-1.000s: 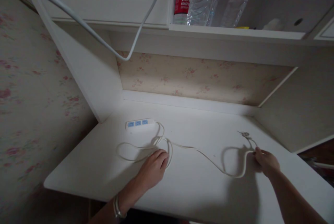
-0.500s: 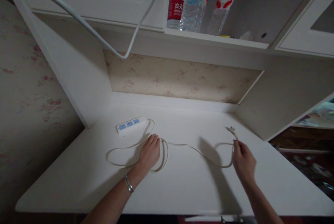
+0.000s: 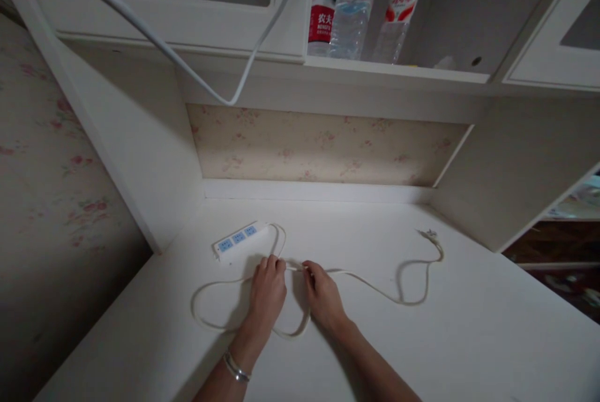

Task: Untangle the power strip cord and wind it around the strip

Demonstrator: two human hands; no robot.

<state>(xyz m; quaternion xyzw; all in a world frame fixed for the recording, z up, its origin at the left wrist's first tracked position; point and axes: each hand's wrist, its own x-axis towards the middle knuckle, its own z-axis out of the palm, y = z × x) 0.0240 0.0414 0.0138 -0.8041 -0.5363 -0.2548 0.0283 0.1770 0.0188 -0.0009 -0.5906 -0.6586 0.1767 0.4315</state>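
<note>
Lying in loose loops in front of the strip [image 3: 238, 239], the cord [image 3: 347, 272] looks light and bendy, with enough spring to hold wide curves and push out of a tight fold. Its smooth surface may slide in a slack hold, so a thumb-and-finger pinch across the strands seems best; the strip should be rigid and somewhat heavier, better taken by its body than tugged. Just in front of the strip's right end, the left hand [image 3: 269, 289] has its fingers drawn together and bent down onto the cord, though their undersides are hidden. The right hand [image 3: 324, 299] — farther right of the strip — pinches the cord between thumb and fingers. The plug [image 3: 429, 236] lies well to the right of the strip, small and probably easily dragged. All this rests on the table [image 3: 365, 352]; bottles [image 3: 354, 20] stand on a shelf [image 3: 398, 70] above the strip, to its right.
</note>
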